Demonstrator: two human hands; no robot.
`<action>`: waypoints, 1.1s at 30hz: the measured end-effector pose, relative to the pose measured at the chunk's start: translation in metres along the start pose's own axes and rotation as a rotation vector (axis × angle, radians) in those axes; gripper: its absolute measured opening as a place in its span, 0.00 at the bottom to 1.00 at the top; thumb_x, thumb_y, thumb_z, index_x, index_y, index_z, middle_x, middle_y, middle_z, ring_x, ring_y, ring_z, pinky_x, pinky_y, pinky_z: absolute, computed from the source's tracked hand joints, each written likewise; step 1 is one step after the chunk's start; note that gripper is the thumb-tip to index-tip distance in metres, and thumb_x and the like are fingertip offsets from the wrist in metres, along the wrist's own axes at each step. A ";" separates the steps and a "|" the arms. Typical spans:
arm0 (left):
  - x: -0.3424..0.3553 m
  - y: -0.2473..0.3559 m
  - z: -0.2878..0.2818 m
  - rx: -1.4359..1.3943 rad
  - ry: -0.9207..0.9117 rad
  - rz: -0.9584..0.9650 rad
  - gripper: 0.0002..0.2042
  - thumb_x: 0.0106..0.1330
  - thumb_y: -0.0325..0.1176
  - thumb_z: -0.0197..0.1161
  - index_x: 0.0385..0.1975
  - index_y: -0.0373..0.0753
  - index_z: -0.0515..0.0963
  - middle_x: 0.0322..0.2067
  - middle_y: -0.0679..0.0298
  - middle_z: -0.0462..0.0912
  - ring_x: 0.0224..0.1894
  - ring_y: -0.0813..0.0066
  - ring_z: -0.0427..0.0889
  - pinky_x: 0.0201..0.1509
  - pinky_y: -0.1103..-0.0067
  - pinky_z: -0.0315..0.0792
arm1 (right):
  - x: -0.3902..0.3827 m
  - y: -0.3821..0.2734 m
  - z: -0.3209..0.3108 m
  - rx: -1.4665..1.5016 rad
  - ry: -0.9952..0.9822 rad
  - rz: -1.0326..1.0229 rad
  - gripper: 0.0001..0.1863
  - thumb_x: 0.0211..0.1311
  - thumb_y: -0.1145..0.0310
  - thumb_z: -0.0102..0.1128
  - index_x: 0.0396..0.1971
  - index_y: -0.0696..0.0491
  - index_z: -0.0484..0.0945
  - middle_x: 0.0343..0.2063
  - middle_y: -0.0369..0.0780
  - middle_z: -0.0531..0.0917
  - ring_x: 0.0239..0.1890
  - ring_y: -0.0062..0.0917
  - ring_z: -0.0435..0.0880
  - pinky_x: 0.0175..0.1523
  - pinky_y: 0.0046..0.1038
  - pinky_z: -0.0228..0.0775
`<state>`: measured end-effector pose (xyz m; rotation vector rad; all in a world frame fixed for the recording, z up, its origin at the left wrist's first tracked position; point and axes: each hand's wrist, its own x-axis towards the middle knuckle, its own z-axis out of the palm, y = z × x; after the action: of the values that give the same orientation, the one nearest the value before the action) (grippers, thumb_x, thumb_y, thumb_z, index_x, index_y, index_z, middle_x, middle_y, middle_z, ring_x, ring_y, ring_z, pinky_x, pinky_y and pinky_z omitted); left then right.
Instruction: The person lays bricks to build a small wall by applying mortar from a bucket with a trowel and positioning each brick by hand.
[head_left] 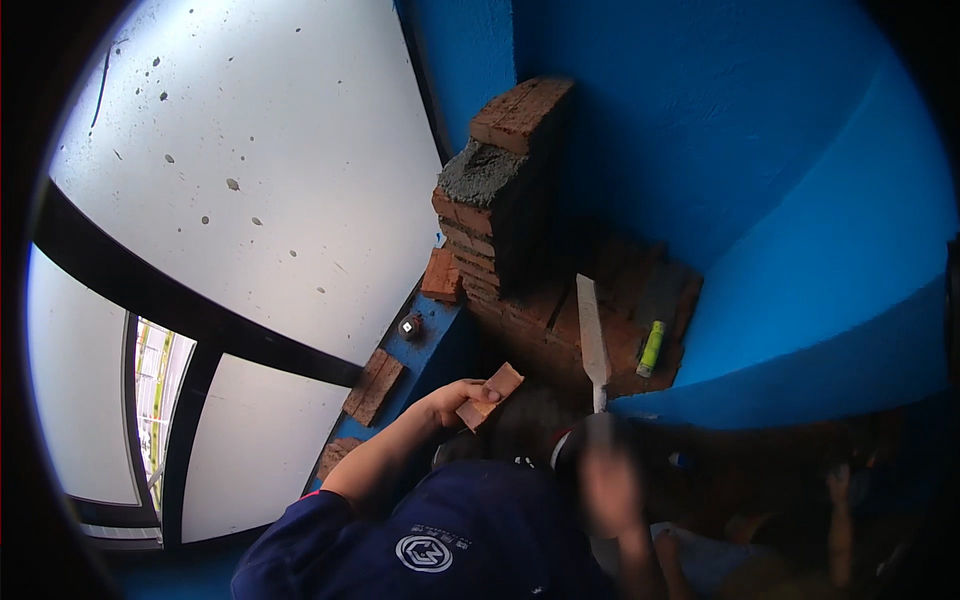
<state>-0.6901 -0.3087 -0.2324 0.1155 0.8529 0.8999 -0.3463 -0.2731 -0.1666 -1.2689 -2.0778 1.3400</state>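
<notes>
Left hand (452, 400) is clamped on a brick piece (490, 394), fingers wrapped over its lower end, thumb on top; the piece is tilted, its free end pointing up and right toward the brick wall (500, 230). Right hand (605, 480) is blurred; it appears closed on the handle of a trowel (592, 340), though the grip itself cannot be made out clearly. Trowel blade stands nearly upright over the lower brick courses (560, 320). Wet mortar (482, 172) sits on a step of the wall, below the topmost brick (520, 112). A yellow-green tube (651, 348) lies on the lower courses, right of the blade. Loose bricks (375, 385) rest on the blue sill beside the window (250, 200). Blue walls (760, 160) enclose the corner.
</notes>
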 end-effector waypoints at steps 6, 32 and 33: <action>-0.002 -0.013 -0.021 0.305 0.306 -0.024 0.39 0.46 0.32 0.72 0.60 0.29 0.64 0.44 0.55 0.78 0.42 0.67 0.81 0.45 0.74 0.78 | 0.026 0.021 0.045 -0.160 -0.278 -0.104 0.22 0.73 0.66 0.37 0.63 0.57 0.64 0.36 0.48 0.83 0.28 0.30 0.82 0.31 0.29 0.72; 0.005 -0.062 -0.090 0.126 0.231 -0.006 0.39 0.41 0.28 0.70 0.58 0.29 0.64 0.46 0.54 0.76 0.46 0.64 0.79 0.49 0.71 0.76 | 0.064 -0.029 0.026 -0.373 -0.043 -0.195 0.20 0.68 0.55 0.52 0.25 0.57 0.72 0.21 0.54 0.77 0.27 0.54 0.76 0.26 0.45 0.65; -0.001 -0.059 -0.083 0.135 0.231 -0.011 0.39 0.41 0.28 0.70 0.58 0.29 0.64 0.46 0.54 0.76 0.46 0.64 0.79 0.49 0.71 0.76 | 0.067 -0.036 0.023 -0.333 -0.006 -0.286 0.19 0.68 0.57 0.52 0.24 0.58 0.71 0.19 0.53 0.75 0.25 0.53 0.75 0.25 0.40 0.65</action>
<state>-0.7102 -0.3681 -0.3124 0.1254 1.1292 0.8553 -0.4152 -0.2345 -0.1578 -1.0313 -2.4492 0.9022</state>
